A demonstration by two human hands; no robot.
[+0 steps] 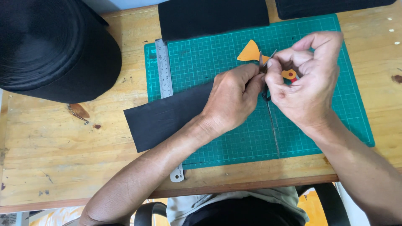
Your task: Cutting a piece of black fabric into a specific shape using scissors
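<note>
My left hand (233, 97) rests on a black sheet strip (167, 115) lying across the green cutting mat (209, 62), its fingertips pinching the sheet's right end. My right hand (303, 81) holds small scissors with orange handles (289, 74); the blades (264, 62) point up between the two hands at the pinched piece. A thin dark strip (273, 125) hangs down from the hands over the mat. An orange fan-shaped piece (250, 52) lies on the mat just behind the hands.
A metal ruler (164, 69) lies along the mat's left edge, passing under the black sheet. A large roll of black material (50, 46) sits at the far left of the wooden table (63, 159). Two black pads (213, 16) lie behind the mat.
</note>
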